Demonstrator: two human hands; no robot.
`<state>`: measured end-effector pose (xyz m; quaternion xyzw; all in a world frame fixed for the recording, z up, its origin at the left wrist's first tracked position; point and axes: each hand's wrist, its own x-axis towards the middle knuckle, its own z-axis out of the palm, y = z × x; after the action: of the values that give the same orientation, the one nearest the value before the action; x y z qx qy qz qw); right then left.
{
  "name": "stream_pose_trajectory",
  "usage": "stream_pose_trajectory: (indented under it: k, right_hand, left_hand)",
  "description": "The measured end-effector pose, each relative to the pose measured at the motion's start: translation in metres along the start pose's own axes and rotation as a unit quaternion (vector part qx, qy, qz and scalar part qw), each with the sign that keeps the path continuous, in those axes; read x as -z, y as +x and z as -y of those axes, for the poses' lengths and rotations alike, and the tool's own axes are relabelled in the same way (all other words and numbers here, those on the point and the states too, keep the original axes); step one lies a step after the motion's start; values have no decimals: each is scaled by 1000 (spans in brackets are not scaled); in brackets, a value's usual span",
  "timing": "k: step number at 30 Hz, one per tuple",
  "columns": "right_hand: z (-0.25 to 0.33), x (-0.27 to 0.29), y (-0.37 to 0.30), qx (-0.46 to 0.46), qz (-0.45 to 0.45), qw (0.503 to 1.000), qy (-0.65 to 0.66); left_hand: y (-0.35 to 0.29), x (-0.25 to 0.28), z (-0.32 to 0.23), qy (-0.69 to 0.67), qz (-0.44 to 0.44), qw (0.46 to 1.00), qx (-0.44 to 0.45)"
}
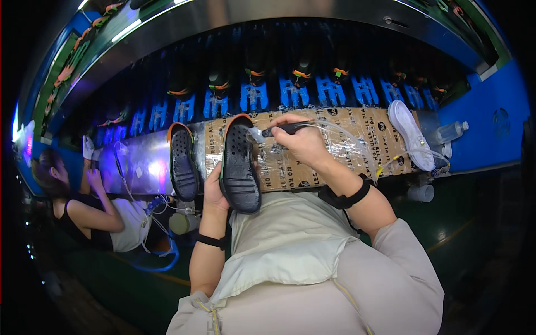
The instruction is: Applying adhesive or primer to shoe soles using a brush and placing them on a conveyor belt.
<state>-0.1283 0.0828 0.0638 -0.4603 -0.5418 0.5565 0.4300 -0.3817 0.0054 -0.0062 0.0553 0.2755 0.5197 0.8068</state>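
Black perforated shoe sole with an orange-trimmed upper end (240,173): held between both hands' reach, ribbed lower end overlapping the pale grey cloth apron (293,223), upper end over the table's cardboard cover.
Left hand (213,192): wrapped about the sole's left edge, closed on it, with a fingertip showing past the right edge; rest of the grip hidden underneath.
Right hand (304,142): fingers pinched around a slim black pen-like brush tool (287,128), just right of the sole's upper half.
Pale brush tip (258,135): at the sole's upper right edge; contact hard to tell.
Thin clear tube (340,128): running rightward from the tool.
Table (142,167): bare metal at left, covered in brown printed cardboard (349,142) under the work.
Second black sole with orange trim (183,162): lying left of the held one, well apart from the brush tip.
White shoe (410,134): lying at the cardboard's right end.
Clear plastic bottle (449,133): just beyond the white shoe.
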Motion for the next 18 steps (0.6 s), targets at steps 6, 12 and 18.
stream_pose_trajectory:
  k: [6, 12, 18]
  right_hand:
    - [18, -34, 23, 90, -85, 992, -18]
    - [25, -41, -2, 293, 35, 936, -192]
    - [86, -14, -18, 168, 324, 864, -347]
  left_hand:
    - [22, -6, 25, 32, 25, 996, -79]
    - [44, 0, 21, -26, 138, 982, -123]
    - [35, -44, 14, -21, 132, 982, -131]
